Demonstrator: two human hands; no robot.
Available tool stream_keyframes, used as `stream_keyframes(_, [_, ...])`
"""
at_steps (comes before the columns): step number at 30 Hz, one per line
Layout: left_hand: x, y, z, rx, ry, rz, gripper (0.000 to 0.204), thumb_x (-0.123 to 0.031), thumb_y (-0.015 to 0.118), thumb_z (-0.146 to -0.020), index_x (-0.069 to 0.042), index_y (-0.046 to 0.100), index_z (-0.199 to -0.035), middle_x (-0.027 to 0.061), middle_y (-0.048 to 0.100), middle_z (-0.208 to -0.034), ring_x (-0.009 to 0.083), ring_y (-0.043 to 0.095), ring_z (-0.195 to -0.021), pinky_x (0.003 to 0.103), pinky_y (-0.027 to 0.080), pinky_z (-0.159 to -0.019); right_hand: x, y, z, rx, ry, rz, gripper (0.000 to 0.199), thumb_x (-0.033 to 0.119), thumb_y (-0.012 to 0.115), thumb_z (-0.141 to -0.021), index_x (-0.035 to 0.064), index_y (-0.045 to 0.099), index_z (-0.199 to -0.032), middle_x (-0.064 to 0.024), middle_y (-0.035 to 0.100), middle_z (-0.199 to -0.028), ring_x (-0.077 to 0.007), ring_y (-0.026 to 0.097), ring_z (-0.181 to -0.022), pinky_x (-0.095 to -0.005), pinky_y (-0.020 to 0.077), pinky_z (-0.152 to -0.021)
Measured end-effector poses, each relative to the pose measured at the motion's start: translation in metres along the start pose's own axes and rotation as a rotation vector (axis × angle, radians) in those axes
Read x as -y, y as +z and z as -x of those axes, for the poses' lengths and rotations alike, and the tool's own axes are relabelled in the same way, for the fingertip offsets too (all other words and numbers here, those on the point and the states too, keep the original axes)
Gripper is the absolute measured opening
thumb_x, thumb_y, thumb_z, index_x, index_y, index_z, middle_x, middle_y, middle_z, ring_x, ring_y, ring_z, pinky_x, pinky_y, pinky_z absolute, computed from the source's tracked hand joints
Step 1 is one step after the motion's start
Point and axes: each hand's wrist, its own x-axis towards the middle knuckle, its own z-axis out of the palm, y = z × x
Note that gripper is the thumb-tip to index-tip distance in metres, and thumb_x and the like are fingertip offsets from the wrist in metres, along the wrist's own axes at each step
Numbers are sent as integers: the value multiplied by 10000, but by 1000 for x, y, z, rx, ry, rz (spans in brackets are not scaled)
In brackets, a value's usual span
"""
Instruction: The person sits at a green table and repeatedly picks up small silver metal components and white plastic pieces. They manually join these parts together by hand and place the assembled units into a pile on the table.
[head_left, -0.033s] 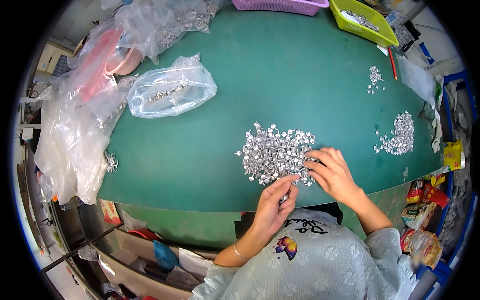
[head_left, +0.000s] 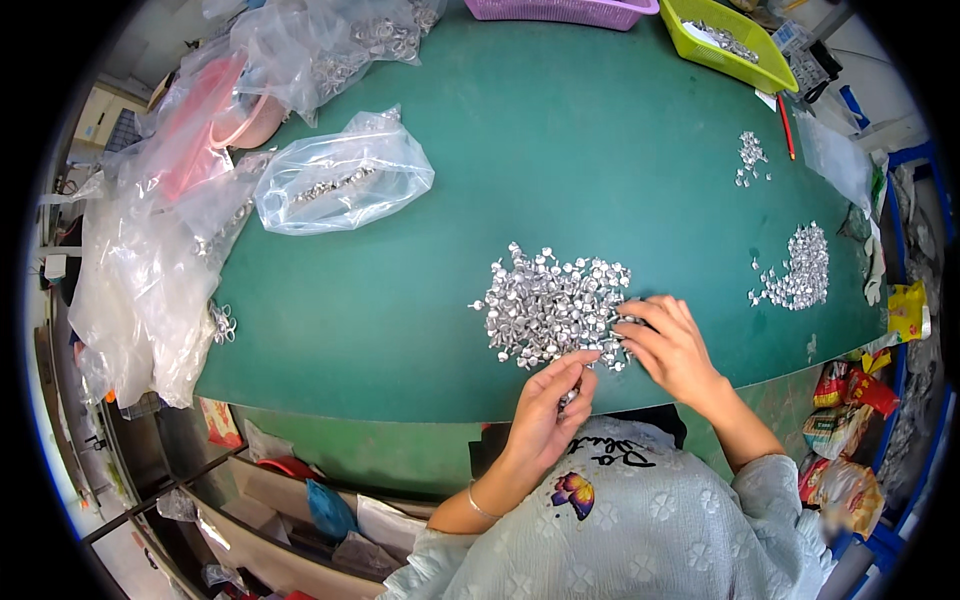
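Note:
A heap of small silver metal pieces (head_left: 550, 305), each with a rounded head and a short stem, lies on the green tabletop (head_left: 400, 330). At its near edge is my left hand (head_left: 553, 400), closed, with a few of the same pieces (head_left: 568, 398) cupped in the fingers. The thumb and forefinger tips meet beside the heap. My right hand (head_left: 668, 340) reaches in from the right, its curved fingers apart, the tips touching the heap's right side. Whether a single piece sits between those fingertips is too small to tell.
Two smaller piles of silver pieces (head_left: 805, 268) lie to the right. A clear plastic bag (head_left: 350, 180) with metal parts rests at left, near more bags (head_left: 130, 290). At the far edge stand a purple basket (head_left: 560, 12), a green basket (head_left: 690, 50) and a red pencil (head_left: 786, 125).
My right hand has shifted very slightly to the right along the heap's edge. My left hand stays in place.

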Motion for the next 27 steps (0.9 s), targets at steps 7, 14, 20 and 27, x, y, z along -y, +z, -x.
stream_keyframes(7, [12,0,-2,1,63,-143,225,-94,509,-926,32,565,-1103,36,513,-793,46,359,-596,179,268,-481,-2,-7,15,-302,343,-395,150,-20,678,-730,24,655,-872,-73,616,-878,-204,543,-815,-288,413,-745])
stream_keyframes(14, [19,18,-10,-46,351,-526,237,4,622,-825,19,601,-1061,29,593,-844,39,443,-668,166,321,-512,30,-14,19,-293,361,-608,169,-61,683,-707,-6,650,-863,-97,650,-843,-204,568,-776,-292,443,-713])
stream_keyframes(20, [19,27,-10,0,468,-756,169,32,678,-774,-1,670,-940,10,627,-850,44,473,-698,191,404,-629,43,-24,18,-289,158,-302,166,-60,704,-658,4,662,-805,-78,646,-834,-236,570,-781,-332,441,-709])
stream_keyframes(27, [19,29,-9,-25,442,-746,130,17,652,-801,22,667,-930,27,624,-828,50,492,-687,182,395,-590,44,-29,17,-283,166,-396,175,-34,723,-651,-9,664,-814,-95,637,-829,-248,566,-778,-333,446,-694])
